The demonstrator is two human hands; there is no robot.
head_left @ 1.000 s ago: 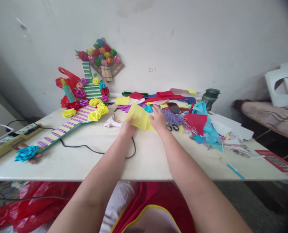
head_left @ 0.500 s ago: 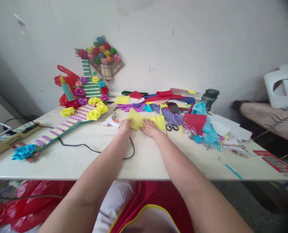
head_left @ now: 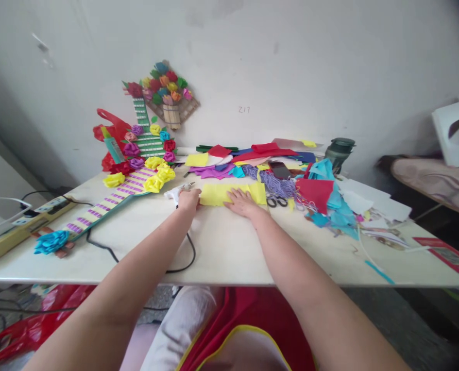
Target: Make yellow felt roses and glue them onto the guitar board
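Observation:
Yellow crepe paper (head_left: 215,195) lies flattened on the table in front of me. My right hand (head_left: 241,202) rests on its right half, palm down with the fingers spread. Just left of the paper, my left hand (head_left: 189,200) is closed around the handle of a white hot glue gun (head_left: 172,195), whose nozzle points toward the back. The hand hides part of the gun, and its black cord (head_left: 193,247) loops below. Close to the paper's right end lie black-handled scissors (head_left: 277,202).
Purple yarn (head_left: 273,184), a phone (head_left: 279,170) and coloured paper sheets (head_left: 266,153) fill the back. Red paper (head_left: 315,195) and a dark bottle (head_left: 339,153) are at right. At left stand a paper-flower guitar (head_left: 113,198) and a power strip (head_left: 32,224).
My left hand has left the yellow paper and moved left to the glue gun, and the cord has shifted. The paper's raised left corner now lies flat. My right hand stays on the paper.

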